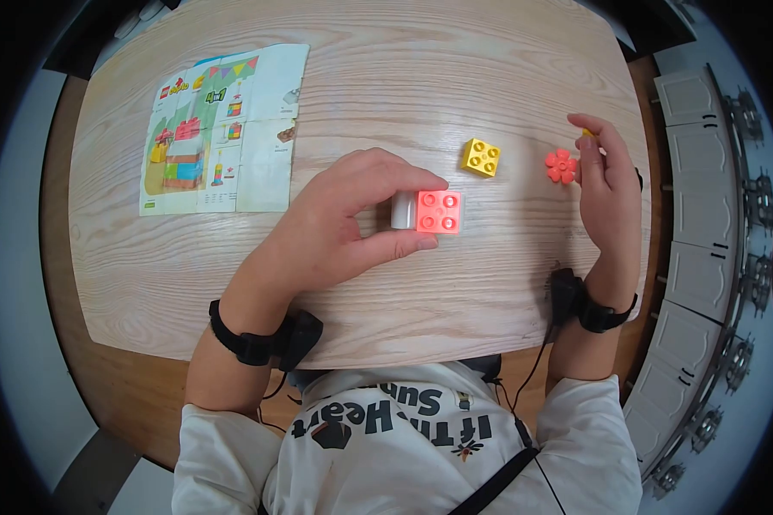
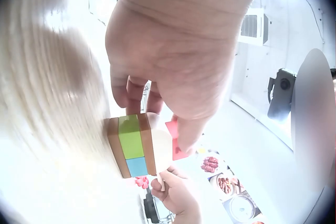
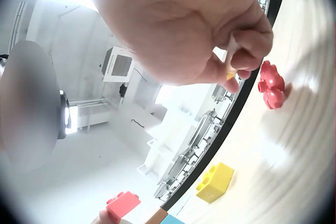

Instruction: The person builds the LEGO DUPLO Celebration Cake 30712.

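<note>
My left hand (image 1: 326, 215) grips a standing stack of toy bricks from both sides. On top is a coral-red brick (image 1: 438, 212) with a white rounded piece (image 1: 402, 210) beneath it. Brown layers (image 2: 148, 148) lower down enclose a green brick (image 2: 131, 134) and a blue brick (image 2: 136, 166). My right hand (image 1: 608, 176), raised over the table's right side, pinches a slim white piece (image 3: 231, 50) with a yellow end, mostly hidden by the fingers. Just left of that hand lies a red flower piece (image 1: 561, 166). A yellow brick (image 1: 481, 158) stands between the two hands.
An unfolded instruction sheet (image 1: 266, 172) with printed brick models lies on the left of the wooden table (image 1: 386, 86). White cabinets (image 1: 691, 197) run along the room's right side. The table's near edge is close to the person's shirt (image 1: 404, 446).
</note>
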The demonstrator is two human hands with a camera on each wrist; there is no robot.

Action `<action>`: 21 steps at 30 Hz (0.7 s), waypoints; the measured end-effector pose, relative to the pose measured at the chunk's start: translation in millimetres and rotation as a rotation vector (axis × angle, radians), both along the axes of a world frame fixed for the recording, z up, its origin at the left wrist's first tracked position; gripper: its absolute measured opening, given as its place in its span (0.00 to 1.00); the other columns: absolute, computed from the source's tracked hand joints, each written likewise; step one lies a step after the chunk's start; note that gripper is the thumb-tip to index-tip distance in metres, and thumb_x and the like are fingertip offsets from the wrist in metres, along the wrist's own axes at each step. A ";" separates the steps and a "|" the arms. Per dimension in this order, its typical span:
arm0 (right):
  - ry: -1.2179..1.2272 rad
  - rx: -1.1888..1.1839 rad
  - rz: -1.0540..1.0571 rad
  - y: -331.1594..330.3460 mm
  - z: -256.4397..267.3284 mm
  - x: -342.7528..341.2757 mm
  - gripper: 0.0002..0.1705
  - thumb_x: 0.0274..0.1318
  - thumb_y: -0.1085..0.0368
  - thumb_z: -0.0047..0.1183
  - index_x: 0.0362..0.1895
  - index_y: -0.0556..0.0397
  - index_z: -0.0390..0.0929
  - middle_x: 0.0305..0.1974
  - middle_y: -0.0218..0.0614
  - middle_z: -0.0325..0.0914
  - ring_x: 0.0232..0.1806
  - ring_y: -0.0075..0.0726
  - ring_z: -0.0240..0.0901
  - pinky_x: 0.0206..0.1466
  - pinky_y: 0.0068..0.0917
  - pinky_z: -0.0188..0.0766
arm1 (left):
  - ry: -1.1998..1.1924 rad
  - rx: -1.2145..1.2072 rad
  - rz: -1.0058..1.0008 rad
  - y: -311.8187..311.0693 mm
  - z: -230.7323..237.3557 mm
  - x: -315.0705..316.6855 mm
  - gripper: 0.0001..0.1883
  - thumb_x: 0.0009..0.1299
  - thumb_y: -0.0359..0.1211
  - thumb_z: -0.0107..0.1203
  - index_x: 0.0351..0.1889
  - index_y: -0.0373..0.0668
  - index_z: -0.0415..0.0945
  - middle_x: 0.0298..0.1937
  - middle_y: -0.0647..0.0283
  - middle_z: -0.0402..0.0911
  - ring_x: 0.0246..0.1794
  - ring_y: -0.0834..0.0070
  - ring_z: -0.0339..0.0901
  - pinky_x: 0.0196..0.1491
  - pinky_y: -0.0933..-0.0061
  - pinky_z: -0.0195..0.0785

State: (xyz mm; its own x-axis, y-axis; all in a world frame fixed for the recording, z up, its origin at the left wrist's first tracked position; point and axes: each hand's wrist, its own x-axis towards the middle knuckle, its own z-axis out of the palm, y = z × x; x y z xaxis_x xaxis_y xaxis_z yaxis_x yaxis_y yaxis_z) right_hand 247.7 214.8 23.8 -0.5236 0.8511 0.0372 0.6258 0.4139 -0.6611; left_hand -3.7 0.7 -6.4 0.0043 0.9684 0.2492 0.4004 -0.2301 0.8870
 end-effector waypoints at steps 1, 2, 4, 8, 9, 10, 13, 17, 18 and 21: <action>-0.027 0.006 0.034 0.9 -1.6 2.5 0.16 0.78 0.64 0.53 0.64 0.53 0.79 0.50 0.46 0.80 0.48 0.37 0.82 0.51 0.30 0.76 | 0.005 0.002 0.001 -0.2 0.5 -0.6 0.25 0.64 0.28 0.74 0.60 0.40 0.83 0.54 0.59 0.86 0.55 0.63 0.81 0.61 0.64 0.73; -0.055 0.011 0.068 -0.2 -4.4 5.2 0.17 0.77 0.64 0.55 0.64 0.53 0.78 0.49 0.47 0.80 0.47 0.39 0.81 0.51 0.31 0.77 | 0.005 0.001 0.002 -0.5 1.0 -0.8 0.25 0.64 0.28 0.74 0.60 0.40 0.83 0.54 0.59 0.86 0.55 0.63 0.81 0.61 0.64 0.73; -0.142 0.057 0.101 -7.1 -3.4 8.7 0.18 0.74 0.63 0.57 0.63 0.52 0.78 0.48 0.48 0.79 0.45 0.43 0.81 0.50 0.35 0.77 | 0.002 -0.002 0.003 -0.4 1.5 -0.2 0.25 0.64 0.28 0.73 0.60 0.40 0.83 0.54 0.59 0.86 0.55 0.63 0.81 0.61 0.64 0.73; -0.340 0.067 0.051 -16.7 8.7 2.8 0.20 0.69 0.64 0.62 0.62 0.52 0.78 0.49 0.48 0.79 0.42 0.44 0.79 0.49 0.38 0.77 | -0.015 -0.010 0.006 -0.8 0.8 -0.4 0.24 0.64 0.27 0.73 0.60 0.40 0.83 0.54 0.59 0.86 0.56 0.63 0.81 0.61 0.64 0.72; -0.382 0.033 0.022 -15.7 10.2 1.8 0.21 0.68 0.65 0.63 0.62 0.52 0.78 0.50 0.47 0.80 0.41 0.43 0.78 0.48 0.37 0.77 | -0.025 -0.021 0.009 -1.3 0.6 -0.2 0.24 0.64 0.27 0.73 0.60 0.40 0.83 0.54 0.59 0.86 0.56 0.63 0.81 0.61 0.64 0.72; -0.358 0.003 0.033 -14.1 8.8 1.3 0.20 0.67 0.66 0.63 0.61 0.52 0.78 0.49 0.46 0.80 0.40 0.41 0.78 0.47 0.35 0.77 | -0.034 -0.031 0.013 -1.1 0.5 0.1 0.24 0.64 0.27 0.73 0.60 0.40 0.83 0.54 0.59 0.86 0.55 0.63 0.81 0.61 0.64 0.72; -0.272 -0.099 0.039 -14.5 7.8 -4.3 0.19 0.66 0.68 0.64 0.59 0.52 0.79 0.43 0.39 0.77 0.37 0.31 0.72 0.43 0.30 0.74 | -0.042 -0.034 0.011 -1.1 0.1 0.1 0.24 0.64 0.28 0.73 0.60 0.40 0.83 0.54 0.59 0.86 0.55 0.63 0.81 0.61 0.64 0.72; -0.184 -0.123 0.077 -21.7 11.8 -12.6 0.17 0.65 0.68 0.66 0.56 0.51 0.81 0.32 0.24 0.70 0.31 0.18 0.61 0.37 0.23 0.65 | -0.011 -0.019 0.011 -0.9 1.6 -0.1 0.24 0.64 0.28 0.73 0.60 0.40 0.83 0.53 0.59 0.86 0.55 0.62 0.81 0.61 0.64 0.72; -0.175 -0.090 0.113 -21.1 8.6 -11.4 0.16 0.65 0.67 0.67 0.56 0.51 0.81 0.32 0.23 0.70 0.30 0.17 0.61 0.36 0.23 0.64 | -0.007 -0.017 0.009 -0.8 1.1 -0.4 0.24 0.64 0.28 0.73 0.60 0.40 0.83 0.53 0.58 0.86 0.55 0.62 0.81 0.61 0.64 0.72; -0.104 -0.026 0.089 -18.9 -1.3 -10.9 0.18 0.66 0.62 0.69 0.56 0.51 0.82 0.31 0.22 0.67 0.30 0.18 0.59 0.35 0.24 0.62 | 0.000 -0.003 0.009 -0.9 -0.9 -1.0 0.25 0.64 0.28 0.73 0.60 0.40 0.83 0.54 0.58 0.86 0.55 0.62 0.81 0.61 0.64 0.72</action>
State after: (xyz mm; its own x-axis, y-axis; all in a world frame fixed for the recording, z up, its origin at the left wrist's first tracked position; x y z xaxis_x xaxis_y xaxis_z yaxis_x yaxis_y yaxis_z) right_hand 236.8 195.8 22.5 -0.5972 0.8010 -0.0426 0.6532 0.4548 -0.6053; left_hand -4.7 -0.2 -7.3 -0.0047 0.9693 0.2459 0.4028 -0.2232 0.8877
